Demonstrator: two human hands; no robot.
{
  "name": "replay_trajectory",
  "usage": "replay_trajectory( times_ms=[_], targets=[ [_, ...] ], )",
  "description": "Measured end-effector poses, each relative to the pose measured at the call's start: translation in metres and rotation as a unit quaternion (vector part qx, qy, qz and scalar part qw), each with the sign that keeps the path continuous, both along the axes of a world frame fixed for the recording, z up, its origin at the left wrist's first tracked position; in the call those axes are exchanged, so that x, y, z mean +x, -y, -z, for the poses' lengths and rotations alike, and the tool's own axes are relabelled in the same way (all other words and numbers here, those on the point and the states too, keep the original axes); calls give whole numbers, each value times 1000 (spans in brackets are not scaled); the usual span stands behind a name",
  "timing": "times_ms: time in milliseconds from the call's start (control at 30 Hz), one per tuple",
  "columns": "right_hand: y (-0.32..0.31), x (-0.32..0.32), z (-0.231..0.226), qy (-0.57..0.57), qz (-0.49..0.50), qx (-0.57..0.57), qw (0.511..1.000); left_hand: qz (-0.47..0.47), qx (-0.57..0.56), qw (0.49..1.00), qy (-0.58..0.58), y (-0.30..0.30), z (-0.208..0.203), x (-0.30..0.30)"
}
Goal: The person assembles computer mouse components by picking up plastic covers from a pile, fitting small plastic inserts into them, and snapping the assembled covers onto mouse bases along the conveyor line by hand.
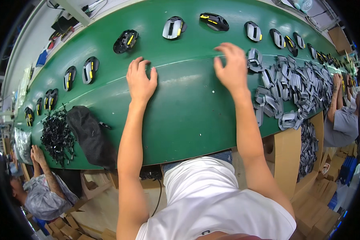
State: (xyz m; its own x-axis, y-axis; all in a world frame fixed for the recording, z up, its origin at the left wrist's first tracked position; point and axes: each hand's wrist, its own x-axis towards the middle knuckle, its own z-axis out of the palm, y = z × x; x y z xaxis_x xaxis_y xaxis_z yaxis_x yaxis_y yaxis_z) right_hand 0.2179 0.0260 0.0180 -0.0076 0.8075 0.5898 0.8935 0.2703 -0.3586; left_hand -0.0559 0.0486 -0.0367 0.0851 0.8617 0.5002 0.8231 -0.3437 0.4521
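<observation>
My left hand [141, 81] is over the green worktable [180, 104] with its fingers stretched and thumb apart, holding nothing. Nearest to it, farther back, is a black computer mouse shell [126, 41] with a yellow strip. My right hand [232, 66], also empty, has its fingers spread, just left of a small stack of grey plastic parts [254, 60]. Beyond the hands, a mouse shell with a grey top [174, 28] and a black one with yellow pieces [214, 21] lie apart. Another grey-topped shell [253, 31] sits behind my right hand.
A large heap of grey plastic parts [296, 82] covers the table's right side, above a cardboard box [288, 154]. At left are a heap of small black parts [57, 134] and a black mesh bag [90, 136]. Co-workers sit on both sides; more mouse shells line the table.
</observation>
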Motion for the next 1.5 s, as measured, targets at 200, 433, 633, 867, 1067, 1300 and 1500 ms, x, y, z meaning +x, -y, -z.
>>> replay_trajectory(
  times_ms=[200, 433, 633, 867, 1067, 1300, 1500],
  targets=[
    [-2, 55, 12, 50, 289, -179, 939, -12, 3, 1000, -12, 0, -2, 2],
    [-1, -1, 19, 46, 8, -113, 992, -8, 2, 1000, -22, -3, -5, 2],
    [29, -69, 20, -27, -220, -44, 974, 42, 10, 998, 42, 5, -19, 8],
    [27, -68, 24, -136, -235, -1, 963, 172, -57, 979, 93, 15, -31, 27],
    [25, -69, 17, -287, -268, 16, 920, 211, -130, 947, 206, 22, -26, 41],
    [29, -69, 10, -349, -301, -31, 887, 232, -233, 830, 450, 20, -29, 41],
    [31, -70, 5, -461, -246, -84, 848, 215, -214, 812, 499, 22, -28, 41]
  ],
)
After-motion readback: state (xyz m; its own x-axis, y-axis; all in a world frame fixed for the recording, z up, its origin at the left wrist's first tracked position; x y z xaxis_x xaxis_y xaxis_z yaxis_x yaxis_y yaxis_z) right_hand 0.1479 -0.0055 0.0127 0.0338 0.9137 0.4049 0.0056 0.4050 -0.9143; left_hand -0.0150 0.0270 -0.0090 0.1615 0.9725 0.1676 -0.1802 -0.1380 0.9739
